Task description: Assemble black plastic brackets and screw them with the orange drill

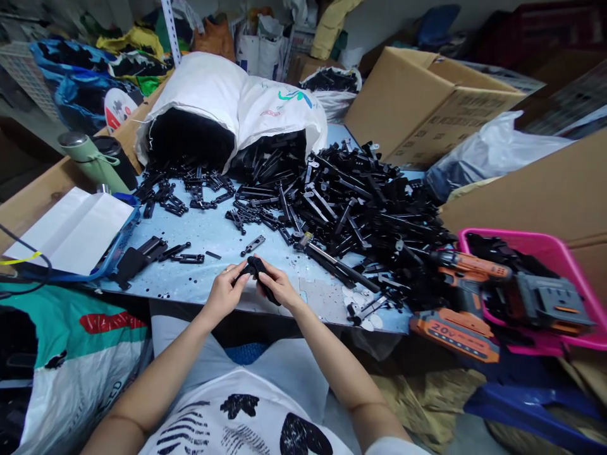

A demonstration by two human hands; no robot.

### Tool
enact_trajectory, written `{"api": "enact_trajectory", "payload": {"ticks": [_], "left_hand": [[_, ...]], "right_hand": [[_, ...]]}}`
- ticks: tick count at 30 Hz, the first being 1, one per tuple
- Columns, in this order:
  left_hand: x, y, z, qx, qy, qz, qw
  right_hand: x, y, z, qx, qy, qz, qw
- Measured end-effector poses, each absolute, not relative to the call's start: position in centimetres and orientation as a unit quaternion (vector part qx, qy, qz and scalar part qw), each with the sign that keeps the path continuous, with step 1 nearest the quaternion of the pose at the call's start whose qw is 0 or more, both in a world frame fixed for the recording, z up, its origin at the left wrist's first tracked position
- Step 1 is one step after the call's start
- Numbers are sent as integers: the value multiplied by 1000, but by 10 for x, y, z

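Observation:
Close to the table's front edge, my left hand (pixel 226 292) and my right hand (pixel 279 285) meet around a small black plastic part (pixel 257 268). Fingers and thumbs of both are closed on it, and its exact kind is partly hidden. Just beyond them lies a small black bracket-like piece (pixel 253 245). More black pieces (pixel 188 258) rest to the left, beside a dark flat part (pixel 130 265). On the right spreads a large heap of long black arm-like parts (pixel 351 202), some with metal strips.
Two white sacks (pixel 203 82) spill black parts at the back. A blue basket (pixel 116 246) with paper and a green flask (pixel 90 161) stand left. An orange cordless drill (pixel 467 265) lies by a pink basket (pixel 535 237) at right. A cardboard box (pixel 427 107) stands behind.

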State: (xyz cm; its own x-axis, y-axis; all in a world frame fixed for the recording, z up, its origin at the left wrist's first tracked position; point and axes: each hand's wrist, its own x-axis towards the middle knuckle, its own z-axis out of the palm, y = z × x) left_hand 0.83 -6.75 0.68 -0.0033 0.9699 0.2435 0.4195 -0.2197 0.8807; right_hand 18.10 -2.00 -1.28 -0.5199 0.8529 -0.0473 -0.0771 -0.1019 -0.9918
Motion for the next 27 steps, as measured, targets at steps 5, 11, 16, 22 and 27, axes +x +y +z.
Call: {"api": "enact_trajectory", "payload": {"ticks": [5, 11, 16, 22, 27], "left_hand": [[1, -43, 25, 651, 553, 485, 186], [-2, -32, 58, 688, 487, 490, 222], [25, -58, 48, 703, 467, 468, 263], [27, -65, 46, 724, 483, 428, 244], [27, -63, 48, 736, 473, 422, 237]], "right_hand": [[182, -56, -5, -216, -785, 543, 207], [177, -71, -7, -348, -633, 595, 353], [191, -36, 8, -358, -484, 667, 438], [202, -31, 8, -380, -557, 610, 416], [205, -33, 7, -374, -569, 589, 436]]}}
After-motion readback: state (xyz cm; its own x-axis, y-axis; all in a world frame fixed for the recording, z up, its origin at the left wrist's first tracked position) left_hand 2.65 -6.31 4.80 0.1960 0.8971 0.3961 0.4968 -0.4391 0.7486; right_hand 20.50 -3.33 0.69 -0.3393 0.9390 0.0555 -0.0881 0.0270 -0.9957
